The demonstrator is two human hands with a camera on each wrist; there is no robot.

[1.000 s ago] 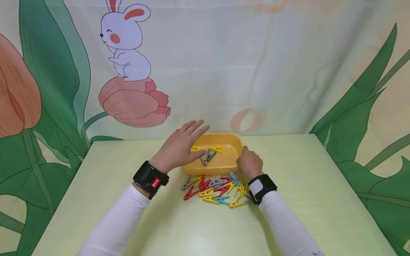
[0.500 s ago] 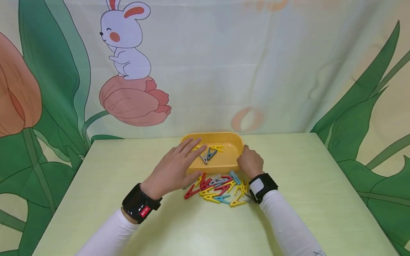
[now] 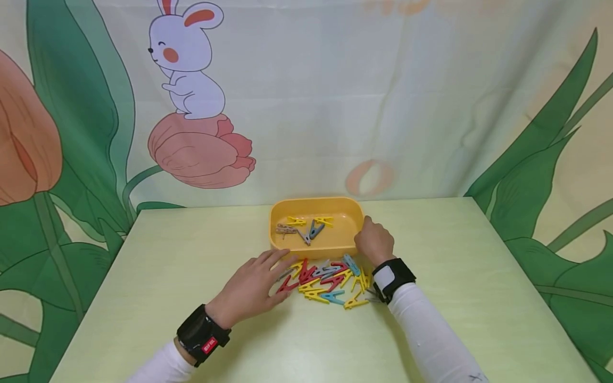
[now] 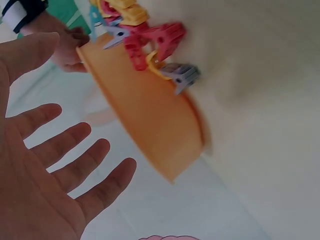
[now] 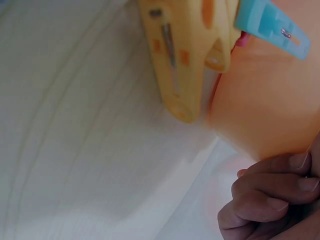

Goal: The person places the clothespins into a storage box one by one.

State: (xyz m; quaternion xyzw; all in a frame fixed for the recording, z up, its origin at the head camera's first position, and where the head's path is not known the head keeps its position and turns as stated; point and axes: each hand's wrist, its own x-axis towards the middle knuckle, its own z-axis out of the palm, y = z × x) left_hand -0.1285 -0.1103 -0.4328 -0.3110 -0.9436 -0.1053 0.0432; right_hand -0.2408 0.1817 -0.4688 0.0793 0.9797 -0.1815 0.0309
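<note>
My left hand (image 3: pixel 251 290) hovers at the left side of a pile of plastic clothespins, fingers spread and nothing held. The left wrist view shows its loose fingers apart from a red clothespin (image 4: pixel 167 37) and a grey clothespin (image 4: pixel 182 75). My right hand (image 3: pixel 375 240) grips the right end of a shallow yellow tray (image 3: pixel 342 236), fingers curled at its rim. Inside the tray lie several clothespins, among them a yellow clothespin (image 3: pixel 323 221) and a blue-grey clothespin (image 3: pixel 316 230). Before it, red, yellow, blue and grey ones are heaped, including a yellow clothespin (image 3: pixel 355 303).
The pale table (image 3: pixel 191 250) extends to both sides and in front of the pile. Behind its far edge hangs a printed curtain (image 3: pixel 306 106) with a rabbit and flowers. The tray stands close to that edge.
My left hand has moved from over the tray's left side back toward me, down to the left of the pile, uncovering the clothespins inside. My right hand stays at the tray.
</note>
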